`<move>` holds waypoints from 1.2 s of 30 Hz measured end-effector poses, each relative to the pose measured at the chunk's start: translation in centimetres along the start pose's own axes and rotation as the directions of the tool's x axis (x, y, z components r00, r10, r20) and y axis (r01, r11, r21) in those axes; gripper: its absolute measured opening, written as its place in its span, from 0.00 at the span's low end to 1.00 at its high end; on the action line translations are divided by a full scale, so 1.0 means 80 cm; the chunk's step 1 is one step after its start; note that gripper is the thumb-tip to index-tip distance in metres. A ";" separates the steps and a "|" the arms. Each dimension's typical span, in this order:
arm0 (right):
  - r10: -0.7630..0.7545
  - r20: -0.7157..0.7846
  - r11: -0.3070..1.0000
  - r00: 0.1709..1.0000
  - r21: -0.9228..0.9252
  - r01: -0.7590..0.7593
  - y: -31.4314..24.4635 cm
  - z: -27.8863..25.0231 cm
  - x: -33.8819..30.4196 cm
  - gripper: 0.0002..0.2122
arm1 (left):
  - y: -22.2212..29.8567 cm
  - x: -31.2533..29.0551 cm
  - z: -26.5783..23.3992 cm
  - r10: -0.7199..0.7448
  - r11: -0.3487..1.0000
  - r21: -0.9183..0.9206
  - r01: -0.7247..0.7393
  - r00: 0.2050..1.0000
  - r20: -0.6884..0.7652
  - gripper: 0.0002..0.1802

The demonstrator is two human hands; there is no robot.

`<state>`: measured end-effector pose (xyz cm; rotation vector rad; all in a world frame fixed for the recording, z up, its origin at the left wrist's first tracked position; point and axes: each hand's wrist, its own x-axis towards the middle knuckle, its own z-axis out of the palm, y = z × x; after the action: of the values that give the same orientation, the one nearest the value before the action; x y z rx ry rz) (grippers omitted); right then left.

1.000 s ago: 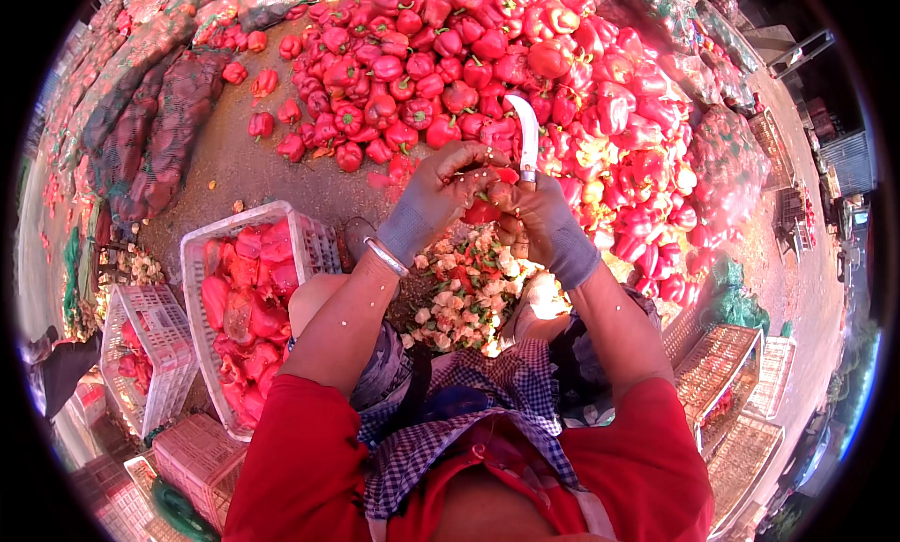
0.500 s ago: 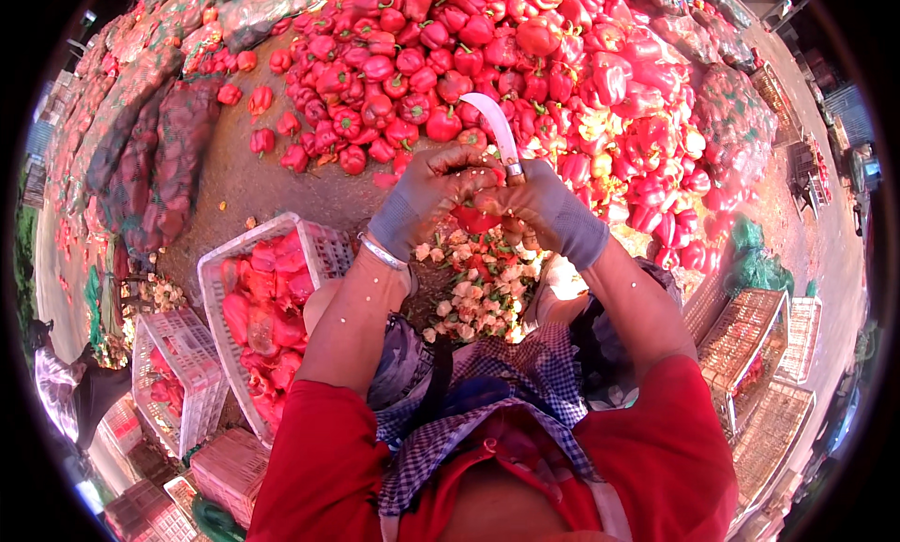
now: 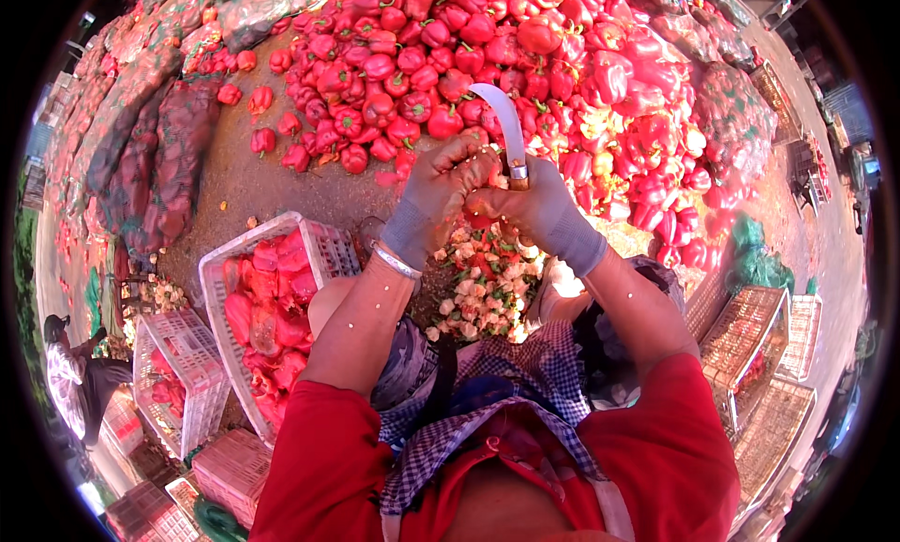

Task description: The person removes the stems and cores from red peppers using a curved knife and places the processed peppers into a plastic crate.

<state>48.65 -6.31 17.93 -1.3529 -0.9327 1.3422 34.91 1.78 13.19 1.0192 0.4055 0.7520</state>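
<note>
1. Clock is centred on the hands, 12 away from the worker. Looks like mid-batch to me.
2. Done: white plastic crate (image 3: pixel 331 253) at 8 o'clock is well filled with opened red peppers (image 3: pixel 267 303). Pale cores (image 3: pixel 492 293) with green bits are heaped at 6, between the worker's feet.
3. Left: big heap of whole red bell peppers (image 3: pixel 380 97), spread from 11 round to 3. By my read, far more waiting than finished. Packed mesh sacks (image 3: pixel 155 172) at 9 as well; can't say if they count.
4. Current piece: one red bell pepper (image 3: pixel 479 221), between the two hands, mostly covered by fingers. Red flesh shows just under the right thumb. Can't tell if its core is out.
5. Left hand (image 3: pixel 452 188): gloved, fingers curled in close on the pepper's left side, narrow grip.
6. Right hand (image 3: pixel 542 209): gloved, fist round the handle of a curved knife (image 3: pixel 507 125), thumb toward the pepper. Blade stands clear of it, tip hooking to 11.
</note>
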 end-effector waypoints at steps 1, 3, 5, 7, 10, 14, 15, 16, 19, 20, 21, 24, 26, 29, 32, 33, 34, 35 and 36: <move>-0.047 -0.009 0.998 0.999 -0.035 0.046 -0.002 0.005 -0.002 0.11 | -0.001 -0.001 0.001 -0.016 0.999 -0.037 0.015 1.000 -0.026 0.13; -0.075 -0.025 0.995 0.997 -0.075 0.073 -0.005 0.007 -0.002 0.11 | -0.001 -0.003 0.003 -0.032 0.993 -0.120 0.024 0.997 -0.066 0.13; -0.038 -0.044 0.996 0.998 -0.085 0.034 -0.008 0.007 -0.001 0.13 | 0.003 -0.004 0.006 -0.033 0.978 -0.209 0.012 0.995 -0.097 0.13; -0.076 -0.047 0.995 0.996 -0.060 0.073 -0.006 0.006 0.001 0.14 | 0.004 -0.003 0.004 -0.003 0.994 -0.109 -0.007 0.996 -0.091 0.16; -0.007 -0.052 0.995 0.999 0.101 0.013 -0.007 0.006 0.003 0.16 | 0.012 -0.003 0.010 0.124 0.988 0.100 -0.117 0.990 -0.072 0.19; 0.084 -0.058 0.939 0.995 0.338 -0.060 0.000 0.010 0.003 0.15 | 0.012 0.000 0.014 0.238 0.961 0.165 -0.223 0.968 -0.075 0.19; 0.091 -0.050 0.917 0.995 0.394 -0.065 -0.002 0.012 0.002 0.15 | 0.011 0.001 0.013 0.245 0.961 0.154 -0.230 0.966 -0.080 0.18; 0.085 -0.074 0.919 0.994 0.391 -0.050 -0.007 0.016 0.001 0.15 | 0.010 0.002 0.012 0.252 0.961 0.143 -0.238 0.964 -0.086 0.18; 0.122 -0.053 0.886 0.991 0.456 -0.085 -0.013 0.018 -0.003 0.15 | 0.012 0.006 0.010 0.267 0.961 0.103 -0.257 0.959 -0.096 0.18; 0.119 -0.065 0.887 0.991 0.456 -0.076 -0.015 0.021 -0.005 0.14 | 0.013 0.006 0.010 0.269 0.961 0.091 -0.261 0.958 -0.095 0.18; 0.110 -0.069 0.875 0.992 0.480 -0.064 -0.014 0.021 -0.005 0.13 | 0.014 0.006 0.011 0.278 0.959 0.087 -0.270 0.955 -0.102 0.19; 0.072 -0.128 0.852 0.989 0.524 0.006 -0.019 0.026 -0.001 0.10 | 0.015 0.004 0.011 0.303 0.952 0.090 -0.294 0.945 -0.122 0.20; -0.066 -0.020 0.879 0.998 0.473 0.067 -0.015 0.009 0.013 0.10 | 0.009 0.000 0.007 0.286 0.958 0.077 -0.278 0.948 -0.141 0.22; -0.076 -0.044 0.913 0.996 0.399 0.087 -0.018 0.009 0.019 0.10 | 0.017 -0.006 0.018 0.122 0.990 -0.049 -0.133 0.976 -0.181 0.24; -0.002 -0.050 0.939 0.999 0.344 0.019 -0.018 0.008 0.022 0.09 | 0.034 -0.007 0.015 0.027 1.000 0.007 -0.027 0.954 -0.297 0.21; 0.028 -0.037 0.941 0.999 0.337 -0.014 -0.016 0.006 0.023 0.08 | 0.036 -0.007 0.012 0.000 1.000 0.029 0.009 0.950 -0.312 0.19; -0.036 -0.043 0.982 0.998 0.182 0.044 -0.012 0.006 0.020 0.08 | 0.036 -0.006 0.011 0.019 1.000 0.015 -0.015 0.954 -0.301 0.18; -0.017 -0.037 0.992 0.999 0.126 0.021 -0.015 0.007 0.020 0.08 | 0.035 -0.006 0.010 0.038 0.999 0.002 -0.039 0.956 -0.291 0.17; 0.003 -0.033 0.998 0.999 0.070 -0.001 -0.020 0.008 0.020 0.08 | 0.034 -0.006 0.009 0.057 0.998 -0.011 -0.062 0.958 -0.282 0.16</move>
<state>48.38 -4.30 19.17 -1.3190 -0.8554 1.3380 33.99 1.85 15.91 0.9108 0.6138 0.9582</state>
